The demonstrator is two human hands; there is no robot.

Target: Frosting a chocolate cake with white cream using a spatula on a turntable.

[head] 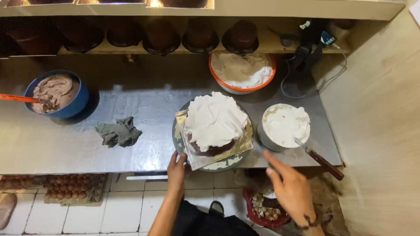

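Observation:
A dark chocolate cake heaped with white cream sits on a square gold board atop a round turntable on the steel counter. My left hand touches the turntable's near left edge. My right hand hovers open below the counter's front edge, fingers pointing toward a brown-handled spatula. The spatula's blade rests in a bowl of white cream to the right of the cake.
An orange-rimmed bowl of cream stands behind the cake. A blue bowl of chocolate cream with an orange-handled tool sits far left, a grey rag between. Dark cakes line the shelf. Egg trays and a red basket lie below.

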